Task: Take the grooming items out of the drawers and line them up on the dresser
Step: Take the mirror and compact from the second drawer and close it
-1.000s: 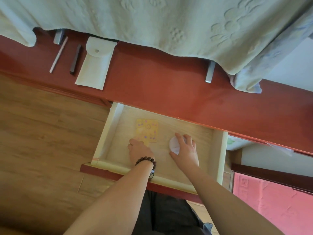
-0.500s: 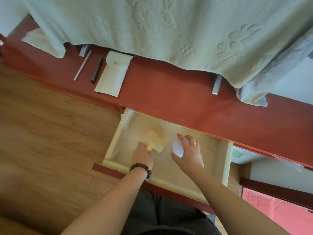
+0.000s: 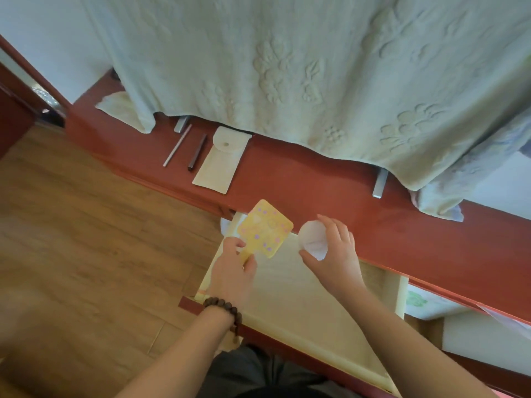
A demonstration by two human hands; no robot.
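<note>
Red counter [image 3: 287, 179] beyond; left hand [image 3: 232, 271] pinched yellow paddle mirror [image 3: 265, 228] by its handle, likely light, stiff, fragile; right hand [image 3: 333, 248] cupped soft white puff [image 3: 311, 239].

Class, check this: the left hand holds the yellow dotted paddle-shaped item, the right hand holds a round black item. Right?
Not quite. In the head view the right hand holds a round white item, not black. The left hand does hold the yellow dotted item.
</note>
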